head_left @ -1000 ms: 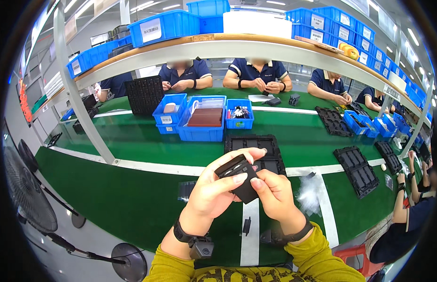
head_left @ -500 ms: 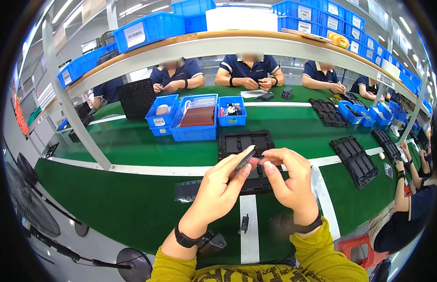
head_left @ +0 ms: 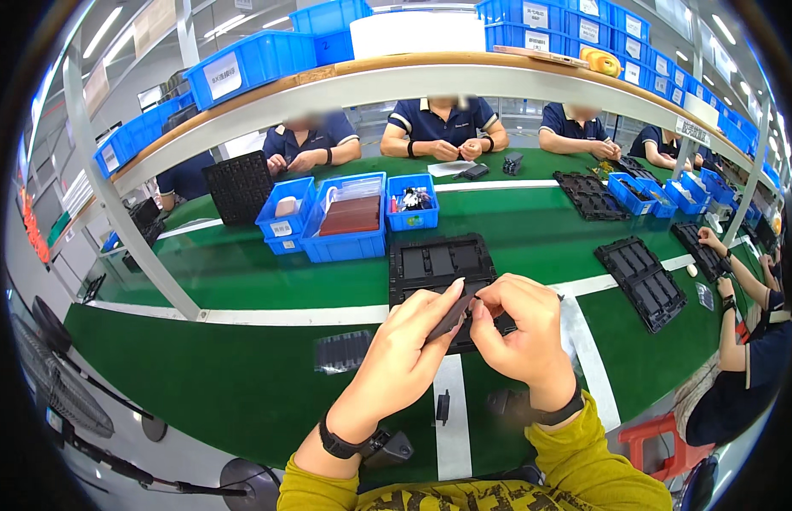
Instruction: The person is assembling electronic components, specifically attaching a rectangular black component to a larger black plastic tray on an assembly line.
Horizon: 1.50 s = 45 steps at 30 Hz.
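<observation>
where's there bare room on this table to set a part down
The green table is bare left of the dark packet, and between the middle black tray and right black tray. Crowded: around the left hand and right hand, near the middle black tray.

Mustard-yellow sleeves (head_left: pixel 583 447), a matching shirt (head_left: pixel 472 496) with dark print, black wrist straps (head_left: pixel 334 437), the left bearing a dark box (head_left: pixel 391 449).

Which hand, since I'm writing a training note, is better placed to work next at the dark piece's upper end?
Probably the right hand: it is curled in close at that end, while the left hand is occupied holding the dark piece.
</observation>
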Each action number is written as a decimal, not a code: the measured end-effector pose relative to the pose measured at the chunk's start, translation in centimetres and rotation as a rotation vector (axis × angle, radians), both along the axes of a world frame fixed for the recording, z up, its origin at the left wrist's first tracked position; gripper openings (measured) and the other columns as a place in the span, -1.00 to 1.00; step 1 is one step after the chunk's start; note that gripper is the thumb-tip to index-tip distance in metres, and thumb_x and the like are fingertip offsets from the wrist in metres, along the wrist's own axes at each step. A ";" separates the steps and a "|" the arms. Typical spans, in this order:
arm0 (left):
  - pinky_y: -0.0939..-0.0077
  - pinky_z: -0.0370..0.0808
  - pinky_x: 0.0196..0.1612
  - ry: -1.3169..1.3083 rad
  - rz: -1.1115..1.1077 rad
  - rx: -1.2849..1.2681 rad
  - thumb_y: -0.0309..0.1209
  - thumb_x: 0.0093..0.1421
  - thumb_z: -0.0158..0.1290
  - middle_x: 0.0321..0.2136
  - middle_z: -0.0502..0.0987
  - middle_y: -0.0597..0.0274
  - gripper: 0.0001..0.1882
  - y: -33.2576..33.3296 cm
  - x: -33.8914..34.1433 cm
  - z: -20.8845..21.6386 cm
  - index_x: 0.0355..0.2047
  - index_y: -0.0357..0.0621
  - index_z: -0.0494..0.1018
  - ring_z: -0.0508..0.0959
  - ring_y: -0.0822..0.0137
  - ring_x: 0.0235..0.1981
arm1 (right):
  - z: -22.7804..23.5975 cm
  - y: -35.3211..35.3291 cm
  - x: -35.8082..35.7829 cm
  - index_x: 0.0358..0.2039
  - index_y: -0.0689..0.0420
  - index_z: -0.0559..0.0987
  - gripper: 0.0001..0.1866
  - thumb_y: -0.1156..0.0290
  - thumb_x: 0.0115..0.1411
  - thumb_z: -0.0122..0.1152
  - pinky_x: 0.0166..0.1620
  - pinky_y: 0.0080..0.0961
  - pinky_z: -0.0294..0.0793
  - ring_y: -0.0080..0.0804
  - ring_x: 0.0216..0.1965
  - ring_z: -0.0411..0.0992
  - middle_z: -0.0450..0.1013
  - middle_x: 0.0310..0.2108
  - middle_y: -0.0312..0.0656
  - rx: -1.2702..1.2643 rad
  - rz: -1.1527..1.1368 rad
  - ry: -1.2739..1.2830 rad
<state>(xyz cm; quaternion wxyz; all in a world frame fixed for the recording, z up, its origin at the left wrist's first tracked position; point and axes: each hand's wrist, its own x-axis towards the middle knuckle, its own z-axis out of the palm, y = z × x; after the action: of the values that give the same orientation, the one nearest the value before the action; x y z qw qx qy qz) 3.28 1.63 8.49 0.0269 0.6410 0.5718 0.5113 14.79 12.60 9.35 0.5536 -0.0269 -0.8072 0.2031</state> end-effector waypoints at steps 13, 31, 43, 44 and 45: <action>0.50 0.38 -0.20 0.057 0.058 -0.031 -0.69 0.06 -0.06 -0.31 0.40 0.08 -0.50 0.2 0.6 0.1 0.07 -0.20 0.29 0.45 0.22 -0.30 | -0.1 0.1 -0.1 -0.66 0.22 0.41 -0.90 0.60 -0.20 0.16 -0.61 -0.44 0.29 -0.27 -0.69 0.32 0.32 -0.72 -0.18 0.037 -0.021 0.011; 0.35 0.21 0.13 -0.717 -0.372 0.050 -0.33 0.26 -0.16 0.07 0.29 0.02 -0.56 -0.8 0.8 0.6 0.08 -0.35 0.23 0.32 0.25 0.07 | -0.2 -1.1 -0.2 -0.42 0.25 0.46 -0.91 0.50 0.10 0.06 -0.47 -0.49 0.31 -0.35 -0.57 0.35 0.38 -0.59 -0.16 -0.171 0.287 -0.111; 0.32 0.17 0.15 -0.779 -0.437 0.062 -0.47 0.14 -0.09 0.02 0.34 -0.08 -0.52 -1.9 -0.7 2.2 0.09 -0.38 0.22 0.32 0.17 0.08 | -1.2 -2.0 -0.7 -0.44 0.24 0.48 -0.89 0.47 0.16 0.09 -0.59 -0.67 0.23 -0.69 -0.67 0.26 0.32 -0.73 -0.28 -0.399 0.380 -0.208; 0.32 0.17 0.15 -0.737 -0.429 0.055 -0.48 0.13 -0.09 0.02 0.34 -0.09 -0.53 -2.0 -0.9 2.4 0.07 -0.39 0.24 0.32 0.15 0.08 | -1.2 -2.0 -0.7 -0.44 0.24 0.48 -0.89 0.47 0.16 0.09 -0.59 -0.67 0.23 -0.69 -0.67 0.26 0.32 -0.73 -0.28 -0.400 0.381 -0.211; 0.32 0.17 0.15 -0.738 -0.428 0.057 -0.48 0.13 -0.09 0.02 0.34 -0.09 -0.53 -1.9 -1.2 2.2 0.07 -0.39 0.24 0.32 0.15 0.08 | -1.1 -2.0 -0.6 -0.45 0.24 0.48 -0.89 0.46 0.15 0.10 -0.60 -0.66 0.24 -0.68 -0.68 0.28 0.32 -0.73 -0.26 -0.382 0.367 -0.205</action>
<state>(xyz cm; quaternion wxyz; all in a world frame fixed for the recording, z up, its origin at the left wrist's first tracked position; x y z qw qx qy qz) 2.06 -0.28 10.73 0.3175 0.5196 0.3638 0.7049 14.16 10.57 8.24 0.4081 -0.0044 -0.7975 0.4444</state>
